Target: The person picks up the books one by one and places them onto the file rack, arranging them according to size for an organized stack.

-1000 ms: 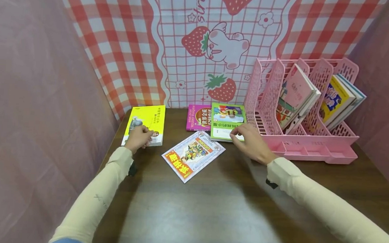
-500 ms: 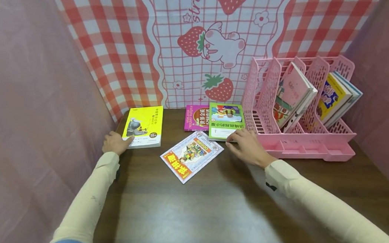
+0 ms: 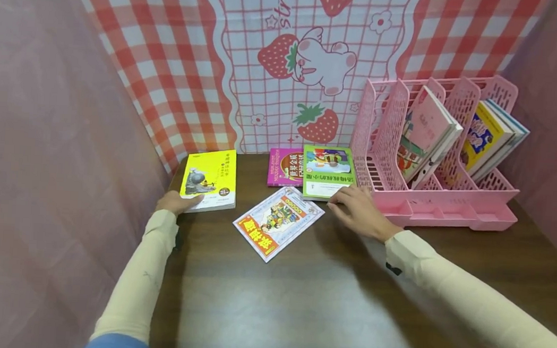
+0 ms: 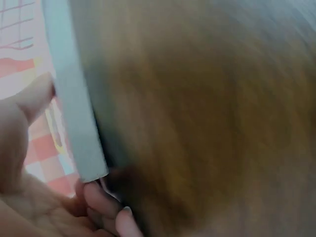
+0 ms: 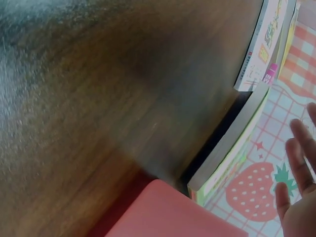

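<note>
At the table's far left lies a yellow book with a grey picture on its cover. My left hand grips its near left corner, thumb on the cover. In the left wrist view, the fingers curl at the corner of the book's pale page edge. My right hand is by the near right corner of a green book, fingers loosely bent. The right wrist view shows those fingers spread, holding nothing, apart from the green book's pages.
A magenta book lies partly under the green one. In front, a pale booklet lies at an angle. To the right stands a pink file rack with upright pink-covered books and yellow-covered books. A checked cloth hangs behind.
My left hand has moved left off the yellow book's front, round to its left edge, and now grips the corner. The right hand has slipped slightly nearer, off the green book's cover.
</note>
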A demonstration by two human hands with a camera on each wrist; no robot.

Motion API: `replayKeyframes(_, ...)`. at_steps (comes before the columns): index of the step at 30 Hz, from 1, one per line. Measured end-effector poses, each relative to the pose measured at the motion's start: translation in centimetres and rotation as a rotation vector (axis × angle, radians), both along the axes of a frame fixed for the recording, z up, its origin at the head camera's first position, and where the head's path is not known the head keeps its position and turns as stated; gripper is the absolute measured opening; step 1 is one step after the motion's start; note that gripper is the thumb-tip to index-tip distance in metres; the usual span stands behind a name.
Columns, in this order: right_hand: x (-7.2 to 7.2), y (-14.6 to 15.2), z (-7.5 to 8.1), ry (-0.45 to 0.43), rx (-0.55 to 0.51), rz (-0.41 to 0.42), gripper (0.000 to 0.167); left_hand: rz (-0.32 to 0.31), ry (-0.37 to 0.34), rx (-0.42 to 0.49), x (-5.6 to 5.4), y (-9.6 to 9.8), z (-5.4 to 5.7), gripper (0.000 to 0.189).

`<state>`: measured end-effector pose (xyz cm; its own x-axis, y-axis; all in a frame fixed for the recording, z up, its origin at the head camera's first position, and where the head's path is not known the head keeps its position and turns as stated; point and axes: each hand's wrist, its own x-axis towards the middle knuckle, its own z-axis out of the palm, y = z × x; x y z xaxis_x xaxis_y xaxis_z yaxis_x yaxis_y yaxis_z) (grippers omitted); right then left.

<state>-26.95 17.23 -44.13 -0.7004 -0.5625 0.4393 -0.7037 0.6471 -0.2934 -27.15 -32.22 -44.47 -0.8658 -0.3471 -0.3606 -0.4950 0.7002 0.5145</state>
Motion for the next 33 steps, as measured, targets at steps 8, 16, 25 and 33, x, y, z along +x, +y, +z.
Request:
replayKeyframes(8, 0.1, -0.4, 0.2, 0.015, 0.008, 0.067, 0.007, -0.034, -0.017, 0.160, -0.4, -1.2, 0.8, 0.052)
replayKeyframes(16, 0.0, 0.6, 0.5, -0.003, 0.008, 0.047, 0.006, -0.007, -0.119, 0.654, -0.6, -2.2, 1.0, 0.020)
replayKeyframes(25, 0.1, 0.8, 0.0, -0.055, 0.062, 0.065, 0.006, -0.016, -0.116, 1.017, 0.5, -2.6, -0.3, 0.009)
replayKeyframes(33, 0.1, 0.7, -0.7, -0.105, 0.101, 0.057, 0.009, 0.062, -0.026, 1.091, 1.1, -2.2, -0.7, 0.018)
